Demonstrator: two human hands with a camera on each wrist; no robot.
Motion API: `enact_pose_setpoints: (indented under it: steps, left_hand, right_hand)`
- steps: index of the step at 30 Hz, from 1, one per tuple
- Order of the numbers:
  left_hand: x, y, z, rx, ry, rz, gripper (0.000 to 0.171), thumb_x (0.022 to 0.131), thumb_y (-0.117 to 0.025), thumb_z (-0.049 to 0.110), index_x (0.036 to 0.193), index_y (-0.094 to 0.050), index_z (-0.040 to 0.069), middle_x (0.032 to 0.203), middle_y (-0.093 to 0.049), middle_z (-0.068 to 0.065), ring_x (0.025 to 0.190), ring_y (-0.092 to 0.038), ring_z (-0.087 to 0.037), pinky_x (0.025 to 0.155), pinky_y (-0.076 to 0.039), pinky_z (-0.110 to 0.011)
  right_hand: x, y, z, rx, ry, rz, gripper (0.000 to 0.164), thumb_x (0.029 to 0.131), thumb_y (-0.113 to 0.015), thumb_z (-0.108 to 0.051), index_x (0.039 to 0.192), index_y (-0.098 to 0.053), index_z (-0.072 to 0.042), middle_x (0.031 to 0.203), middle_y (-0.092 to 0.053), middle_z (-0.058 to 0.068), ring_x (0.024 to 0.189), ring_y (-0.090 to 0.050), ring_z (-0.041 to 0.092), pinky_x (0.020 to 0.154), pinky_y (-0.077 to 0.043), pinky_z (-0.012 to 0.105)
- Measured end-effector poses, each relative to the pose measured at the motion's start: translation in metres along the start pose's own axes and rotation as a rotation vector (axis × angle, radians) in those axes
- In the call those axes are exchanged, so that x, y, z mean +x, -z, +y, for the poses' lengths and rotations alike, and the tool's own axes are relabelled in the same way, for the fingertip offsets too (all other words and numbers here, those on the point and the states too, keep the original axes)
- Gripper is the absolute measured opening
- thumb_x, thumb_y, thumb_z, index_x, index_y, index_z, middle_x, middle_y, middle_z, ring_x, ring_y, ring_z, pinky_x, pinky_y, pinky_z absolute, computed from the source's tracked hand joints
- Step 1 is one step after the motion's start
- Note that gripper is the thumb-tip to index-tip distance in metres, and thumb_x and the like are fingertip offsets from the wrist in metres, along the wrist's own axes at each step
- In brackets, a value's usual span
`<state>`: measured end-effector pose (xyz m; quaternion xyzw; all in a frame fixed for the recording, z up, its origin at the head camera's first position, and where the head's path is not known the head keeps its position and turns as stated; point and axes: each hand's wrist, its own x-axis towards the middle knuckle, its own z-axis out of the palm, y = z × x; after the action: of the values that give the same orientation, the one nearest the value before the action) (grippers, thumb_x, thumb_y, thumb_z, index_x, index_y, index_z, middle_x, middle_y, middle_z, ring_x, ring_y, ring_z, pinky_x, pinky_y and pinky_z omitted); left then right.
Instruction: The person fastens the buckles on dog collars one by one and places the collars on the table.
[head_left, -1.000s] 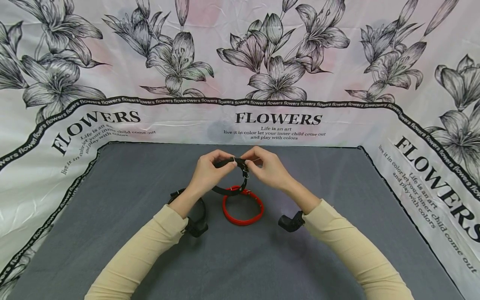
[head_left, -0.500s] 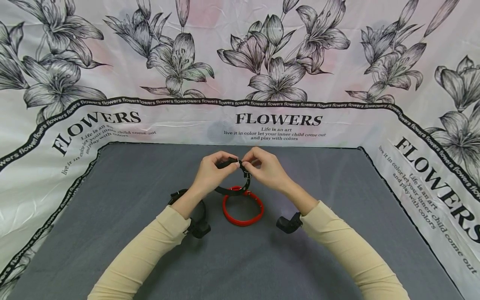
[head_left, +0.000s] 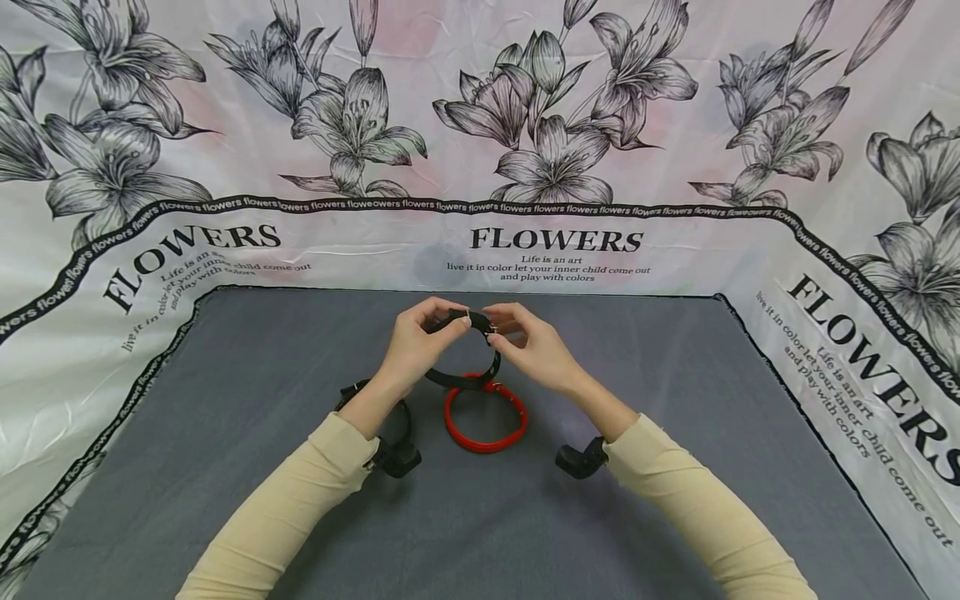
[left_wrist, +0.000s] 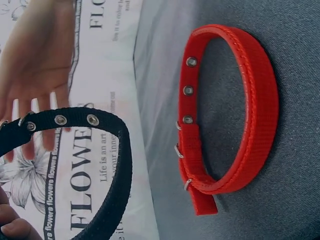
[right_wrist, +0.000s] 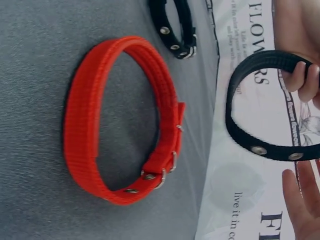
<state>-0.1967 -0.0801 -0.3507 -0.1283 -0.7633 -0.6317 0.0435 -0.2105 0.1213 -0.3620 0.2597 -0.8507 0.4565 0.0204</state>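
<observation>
A black collar (head_left: 459,382) with metal eyelets and a buckle is held up in a loop between my two hands. My left hand (head_left: 415,343) grips its strap near the top, thumb against fingers. My right hand (head_left: 536,346) pinches it near the buckle; in the left wrist view its other fingers (left_wrist: 35,60) extend behind the strap. Below lies a red collar (head_left: 486,447), fastened in a ring on the grey cloth. Beside my left wrist a second black collar (head_left: 407,425) rests on the cloth, partly hidden by the forearm. The held strap's free end is hard to make out.
Grey cloth (head_left: 480,533) covers the table. A white floral sheet (head_left: 337,250) printed with "FLOWERS" rises along the back and sides. Each wrist carries a small black camera, one at the left (head_left: 397,458) and one at the right (head_left: 581,461).
My right thumb and fingers have spread a little farther apart at the buckle, and the hands have shifted slightly. The red collar and second black collar have not moved.
</observation>
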Motion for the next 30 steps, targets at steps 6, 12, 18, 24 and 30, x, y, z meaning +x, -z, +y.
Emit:
enact_pose_setpoints:
  steps: [6, 12, 18, 24, 30]
  left_hand:
    - [0.006, 0.001, -0.012, -0.067, 0.014, 0.042, 0.025, 0.086, -0.066, 0.027, 0.108, -0.066, 0.016, 0.088, -0.056, -0.002, 0.082, -0.055, -0.019, 0.074, -0.045, -0.032]
    - [0.005, 0.001, -0.012, -0.097, 0.030, 0.083, 0.023, 0.087, -0.065, 0.026, 0.107, -0.066, 0.016, 0.086, -0.056, -0.002, 0.080, -0.054, -0.018, 0.070, -0.043, -0.031]
    - [0.004, 0.003, -0.010, -0.072, 0.028, 0.068, 0.023, 0.088, -0.063, 0.027, 0.108, -0.065, 0.015, 0.083, -0.053, -0.001, 0.067, -0.049, -0.014, 0.062, -0.039, -0.029]
    - [0.003, 0.008, -0.008, 0.039, -0.034, -0.006, 0.026, 0.090, -0.060, 0.025, 0.112, -0.063, 0.013, 0.087, -0.059, -0.008, 0.072, -0.062, -0.025, 0.066, -0.051, -0.032]
    - [0.006, 0.013, -0.016, 0.198, -0.032, -0.055, 0.030, 0.087, -0.064, 0.029, 0.116, -0.061, 0.021, 0.097, -0.062, -0.004, 0.085, -0.062, -0.020, 0.072, -0.051, -0.033]
  right_hand:
    - [-0.006, -0.004, 0.008, -0.007, -0.052, -0.007, 0.041, 0.089, -0.061, -0.020, 0.128, -0.048, -0.017, 0.116, -0.059, 0.006, 0.100, -0.060, 0.020, 0.079, -0.053, 0.034]
    - [-0.008, -0.010, 0.016, 0.006, -0.040, 0.003, 0.039, 0.088, -0.062, -0.012, 0.124, -0.050, -0.011, 0.105, -0.062, 0.008, 0.093, -0.063, 0.022, 0.078, -0.053, 0.035]
    - [-0.009, -0.009, 0.018, -0.035, -0.044, 0.066, 0.027, 0.087, -0.063, -0.014, 0.113, -0.055, -0.012, 0.097, -0.063, 0.004, 0.087, -0.065, 0.019, 0.072, -0.052, 0.034]
    - [-0.009, -0.004, 0.017, -0.052, -0.072, 0.111, 0.026, 0.086, -0.065, -0.015, 0.110, -0.056, -0.013, 0.097, -0.063, 0.003, 0.084, -0.064, 0.016, 0.068, -0.052, 0.029]
    - [-0.010, 0.001, 0.017, -0.014, -0.100, 0.121, 0.024, 0.086, -0.064, -0.013, 0.109, -0.056, -0.010, 0.097, -0.063, 0.005, 0.081, -0.064, 0.017, 0.061, -0.053, 0.026]
